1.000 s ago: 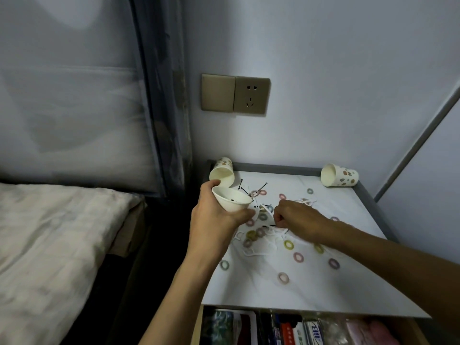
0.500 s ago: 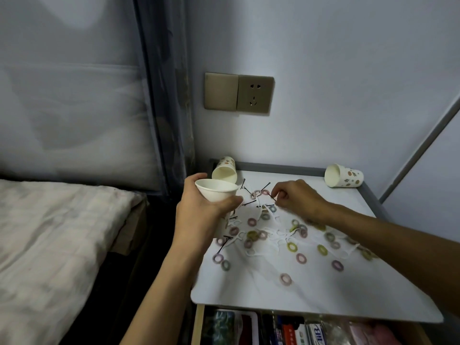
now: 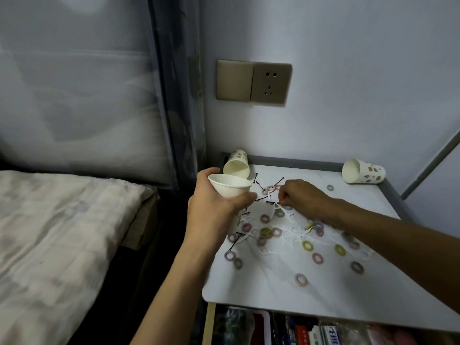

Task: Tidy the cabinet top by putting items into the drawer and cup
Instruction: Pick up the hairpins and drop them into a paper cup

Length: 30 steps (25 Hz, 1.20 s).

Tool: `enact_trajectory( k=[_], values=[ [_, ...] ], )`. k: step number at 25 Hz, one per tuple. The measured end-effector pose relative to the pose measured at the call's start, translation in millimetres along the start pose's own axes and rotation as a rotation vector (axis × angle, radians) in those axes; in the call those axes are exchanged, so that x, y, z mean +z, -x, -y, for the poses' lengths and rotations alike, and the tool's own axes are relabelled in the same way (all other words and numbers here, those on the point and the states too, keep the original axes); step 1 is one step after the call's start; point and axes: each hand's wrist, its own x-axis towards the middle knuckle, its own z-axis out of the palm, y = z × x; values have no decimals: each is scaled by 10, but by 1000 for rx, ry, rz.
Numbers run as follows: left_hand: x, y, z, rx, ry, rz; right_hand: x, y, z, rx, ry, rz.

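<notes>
My left hand (image 3: 214, 212) is wrapped around a white paper cup (image 3: 230, 186), holding it just above the left side of the tabletop (image 3: 273, 282), open end up and tipped a little. My right hand (image 3: 298, 195) is curled almost shut, fingertips pinched down at a black hairpin (image 3: 271, 202) just right of the cup. I cannot tell if it has the pin yet.

More hairpins lie near it. Lots of small colored rings (image 3: 317, 258) and thin white strings are spread over the middle of the tabletop. Two more cups lie on their sides at the back, one at the left corner (image 3: 236, 165) and one at the right corner (image 3: 363, 173). The drawer (image 3: 286, 327) below is open and has stuff in it.

I think the pin is thin, stiff, light and slippery, so I should pinch it in the middle. The rings look soft and light. The cup squashes easily, so I must hold it gently.
</notes>
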Motion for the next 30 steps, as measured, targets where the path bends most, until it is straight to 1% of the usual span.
enact_trajectory(
  k=[2, 4, 6, 8, 10, 12, 14, 17, 21, 26, 27, 28, 29, 30],
  values=[
    [15, 11, -24, 1, 15, 9, 22, 15, 8, 3, 52, 43],
    [28, 23, -48, 2, 20, 17, -24, 53, -54, 33, 18, 40],
    [27, 34, -67, 3, 30, 18, -143, 66, -137, 27, -17, -1],
    [13, 42, -80, 9, 35, 1, -280, 6, -194, -11, 9, -22],
    [-6, 30, -74, 16, 28, -23, -365, -131, -227, -12, -10, -53],
    [-14, 14, -61, 13, 16, -31, -385, -295, -264, 12, -57, -128],
    [-13, 4, -47, 8, -5, -33, -341, -423, -297, 29, -90, -174],
    [-43, -26, -23, -1, -18, -46, -195, -536, -327, 24, -129, -168],
    [-90, -60, -13, 4, -15, -64, -80, -584, -380, 67, -208, -172],
    [-58, -49, 5, 2, -20, -46, 27, -485, -375, 173, -149, -197],
    [-53, -44, 7, 8, -20, -42, -19, -441, -343, 205, -182, -222],
    [-53, -45, 19, 19, -24, -40, -109, -398, -279, 214, -267, -260],
    [-54, -39, 26, 32, -35, -36, -248, -346, -185, 183, -375, -303],
    [-53, -31, 29, 44, -53, -32, -427, -281, -58, 107, -456, -324]
  ],
)
